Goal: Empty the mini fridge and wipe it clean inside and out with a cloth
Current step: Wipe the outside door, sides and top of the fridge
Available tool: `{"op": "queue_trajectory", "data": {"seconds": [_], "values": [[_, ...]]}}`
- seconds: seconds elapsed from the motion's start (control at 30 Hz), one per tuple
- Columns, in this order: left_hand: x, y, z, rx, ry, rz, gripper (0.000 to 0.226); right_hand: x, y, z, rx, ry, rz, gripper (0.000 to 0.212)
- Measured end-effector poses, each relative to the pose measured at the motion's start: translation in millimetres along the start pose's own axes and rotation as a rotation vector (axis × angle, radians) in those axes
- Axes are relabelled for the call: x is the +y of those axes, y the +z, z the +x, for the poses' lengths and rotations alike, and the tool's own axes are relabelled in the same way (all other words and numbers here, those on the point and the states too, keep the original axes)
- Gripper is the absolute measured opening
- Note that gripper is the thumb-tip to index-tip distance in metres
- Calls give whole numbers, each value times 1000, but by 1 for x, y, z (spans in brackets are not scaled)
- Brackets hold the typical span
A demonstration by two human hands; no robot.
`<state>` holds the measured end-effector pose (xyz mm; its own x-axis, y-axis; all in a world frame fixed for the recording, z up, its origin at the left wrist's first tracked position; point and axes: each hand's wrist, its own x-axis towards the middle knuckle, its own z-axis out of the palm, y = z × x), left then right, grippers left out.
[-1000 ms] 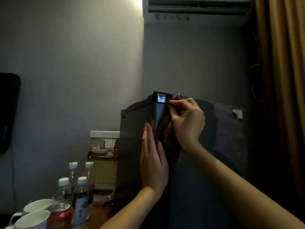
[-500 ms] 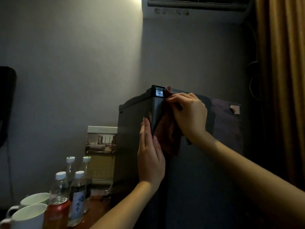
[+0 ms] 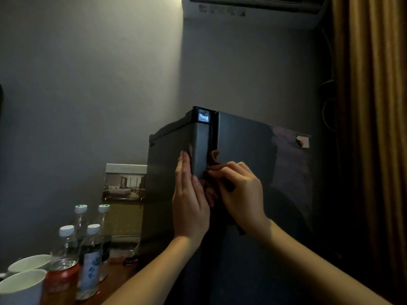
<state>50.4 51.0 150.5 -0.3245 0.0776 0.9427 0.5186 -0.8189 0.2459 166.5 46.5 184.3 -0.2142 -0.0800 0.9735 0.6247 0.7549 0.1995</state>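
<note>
The dark grey mini fridge stands in the room's corner with its door closed. My left hand lies flat with straight fingers against the fridge's left side, near the front corner. My right hand grips a dark reddish cloth and presses it into the seam between door and body, about a third of the way down. Most of the cloth is hidden under my fingers.
Several water bottles, a red drink can and two white cups stand on the wooden surface at lower left. A framed picture card leans behind them. A curtain hangs right; an air conditioner sits above.
My right hand has slid the cloth down the door seam from the fridge's top corner. My left hand has stayed flat on the side.
</note>
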Motion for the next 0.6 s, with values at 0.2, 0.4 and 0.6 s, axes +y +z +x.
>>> {"op": "queue_trajectory", "data": {"seconds": [0.2,0.4,0.6], "values": [[2,0,-1,4,-3,4,53,3,-2,56,133,153,27,10],[3,-1,0,1,-5,3,54,-2,13,23,217,136,46,15],[1,-1,1,-12,0,19,53,-11,15,-54,66,54,4,27]]}}
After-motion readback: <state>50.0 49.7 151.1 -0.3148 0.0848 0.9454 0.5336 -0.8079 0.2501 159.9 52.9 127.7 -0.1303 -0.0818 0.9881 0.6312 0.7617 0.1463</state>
